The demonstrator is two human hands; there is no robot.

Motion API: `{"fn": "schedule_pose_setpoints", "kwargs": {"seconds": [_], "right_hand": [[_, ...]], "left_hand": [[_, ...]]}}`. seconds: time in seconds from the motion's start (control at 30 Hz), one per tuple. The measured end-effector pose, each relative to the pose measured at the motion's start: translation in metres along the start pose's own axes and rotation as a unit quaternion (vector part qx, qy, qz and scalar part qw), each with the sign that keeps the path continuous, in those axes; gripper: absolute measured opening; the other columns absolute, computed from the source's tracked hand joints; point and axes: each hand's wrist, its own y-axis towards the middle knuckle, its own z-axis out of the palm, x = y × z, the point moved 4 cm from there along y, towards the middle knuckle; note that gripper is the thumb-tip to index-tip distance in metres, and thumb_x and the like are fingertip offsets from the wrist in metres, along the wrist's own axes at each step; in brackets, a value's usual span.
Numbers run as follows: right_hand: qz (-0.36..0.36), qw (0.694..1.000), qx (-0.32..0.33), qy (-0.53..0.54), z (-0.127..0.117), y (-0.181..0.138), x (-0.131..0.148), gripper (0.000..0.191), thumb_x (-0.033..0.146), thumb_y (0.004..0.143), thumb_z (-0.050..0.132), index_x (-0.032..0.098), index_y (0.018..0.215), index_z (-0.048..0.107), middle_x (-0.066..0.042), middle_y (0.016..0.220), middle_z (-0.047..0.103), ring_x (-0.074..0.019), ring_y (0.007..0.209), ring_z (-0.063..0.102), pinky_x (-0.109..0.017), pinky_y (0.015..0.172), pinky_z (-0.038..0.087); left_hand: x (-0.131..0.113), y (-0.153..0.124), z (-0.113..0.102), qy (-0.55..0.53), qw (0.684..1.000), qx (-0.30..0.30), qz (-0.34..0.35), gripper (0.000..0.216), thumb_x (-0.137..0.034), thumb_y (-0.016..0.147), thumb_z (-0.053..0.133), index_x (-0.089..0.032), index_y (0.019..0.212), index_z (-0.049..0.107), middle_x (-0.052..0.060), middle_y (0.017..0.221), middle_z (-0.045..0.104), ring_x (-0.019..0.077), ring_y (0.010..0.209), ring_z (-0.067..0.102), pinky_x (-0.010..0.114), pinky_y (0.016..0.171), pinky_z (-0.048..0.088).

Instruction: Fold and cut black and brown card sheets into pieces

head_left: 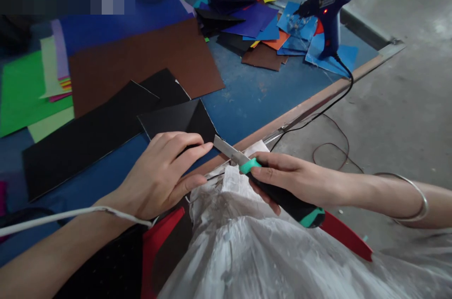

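Note:
My right hand [282, 174] is wrapped round the black and green handle of a utility knife [233, 153], its long blade pointing up and left. The blade tip is close to my left index finger and the corner of a small black sheet [173, 120]. My left hand [173, 162] bears on that sheet at the table's near edge, fingers bent over it and thumb on the near side. Its palm side is hidden. A longer black sheet [84, 134] lies to the left, and a brown sheet [148, 63] lies behind.
A blue glue gun [330, 16] with a lit red light stands at the table's right edge [318, 96], its cord hanging over. Coloured offcuts [247, 21] are piled beside it. Green sheets [24, 87] lie far left. White plastic sheeting [247, 242] covers my lap.

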Motion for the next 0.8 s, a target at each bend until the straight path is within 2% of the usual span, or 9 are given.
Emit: {"fn": "schedule_pose_setpoints", "kwargs": {"seconds": [0.1,0.17,0.3,0.43,0.57,0.63,0.7,0.8], "right_hand": [[-0.018,1.000,0.013,-0.004,-0.003,-0.007,-0.007,0.036,0.053,0.107,0.051,0.021,0.092,0.053,0.002,0.078,0.061,-0.0096,0.067,0.062,-0.023,0.064,0.051],[-0.032,0.999,-0.002,-0.003,-0.007,-0.013,-0.009,0.036,0.055,0.107,0.051,0.021,0.093,0.053,0.002,0.081,0.062,-0.0097,0.069,0.062,-0.024,0.066,0.051],[-0.072,0.995,-0.070,-0.001,-0.017,-0.021,-0.008,0.034,0.054,0.107,0.050,0.022,0.095,0.053,0.001,0.085,0.061,-0.0109,0.071,0.063,-0.025,0.068,0.053],[-0.069,0.991,-0.114,-0.017,-0.021,-0.022,-0.011,0.037,0.056,0.107,0.049,0.021,0.096,0.055,-0.001,0.086,0.063,-0.0126,0.074,0.063,-0.026,0.067,0.051],[-0.086,0.990,-0.113,0.010,-0.022,-0.017,-0.019,0.042,0.061,0.106,0.048,0.020,0.099,0.060,-0.002,0.088,0.066,-0.0129,0.076,0.063,-0.026,0.069,0.051],[-0.097,0.989,-0.109,0.022,-0.022,-0.016,-0.020,0.043,0.061,0.105,0.051,0.020,0.097,0.060,-0.002,0.089,0.066,-0.0121,0.075,0.063,-0.025,0.068,0.050],[-0.098,0.989,-0.109,0.023,-0.022,-0.015,-0.021,0.042,0.061,0.104,0.053,0.020,0.096,0.060,-0.001,0.088,0.065,-0.0111,0.073,0.062,-0.024,0.066,0.050],[-0.102,0.989,-0.106,0.016,-0.021,-0.016,-0.018,0.040,0.059,0.105,0.054,0.021,0.097,0.061,-0.001,0.089,0.064,-0.0107,0.073,0.062,-0.024,0.066,0.050]], "left_hand": [[0.002,0.001,-0.002,-0.015,0.999,-0.020,-0.047,0.035,-0.033,0.110,0.048,-0.021,0.143,0.047,0.009,0.134,0.056,0.0263,0.123,0.056,0.045,0.107,0.050],[0.003,0.004,-0.002,-0.017,0.997,-0.035,-0.061,0.033,-0.029,0.108,0.051,-0.019,0.140,0.049,0.009,0.132,0.056,0.0252,0.121,0.056,0.043,0.105,0.052],[-0.001,0.010,-0.003,0.020,0.998,-0.050,-0.022,0.029,-0.030,0.106,0.055,-0.019,0.133,0.057,0.010,0.124,0.062,0.0254,0.109,0.061,0.043,0.095,0.055],[-0.004,0.017,-0.007,0.031,0.998,-0.060,-0.011,0.030,-0.032,0.105,0.056,-0.020,0.132,0.061,0.010,0.120,0.068,0.0264,0.107,0.066,0.042,0.093,0.055],[0.001,0.033,-0.010,0.027,0.998,-0.061,-0.012,0.026,-0.025,0.105,0.055,-0.017,0.127,0.065,0.011,0.120,0.068,0.0251,0.107,0.067,0.039,0.093,0.054],[0.004,0.043,-0.009,0.019,0.999,-0.046,0.017,0.023,-0.022,0.105,0.053,-0.019,0.121,0.069,0.010,0.119,0.069,0.0252,0.107,0.066,0.040,0.094,0.052],[0.007,0.053,-0.009,-0.017,0.998,-0.035,0.046,0.022,-0.018,0.105,0.050,-0.018,0.116,0.070,0.008,0.115,0.069,0.0230,0.103,0.066,0.039,0.092,0.052],[0.012,0.065,-0.008,-0.078,0.996,-0.018,0.049,0.020,-0.016,0.104,0.050,-0.018,0.106,0.069,0.007,0.107,0.068,0.0208,0.098,0.065,0.035,0.089,0.051]]}}
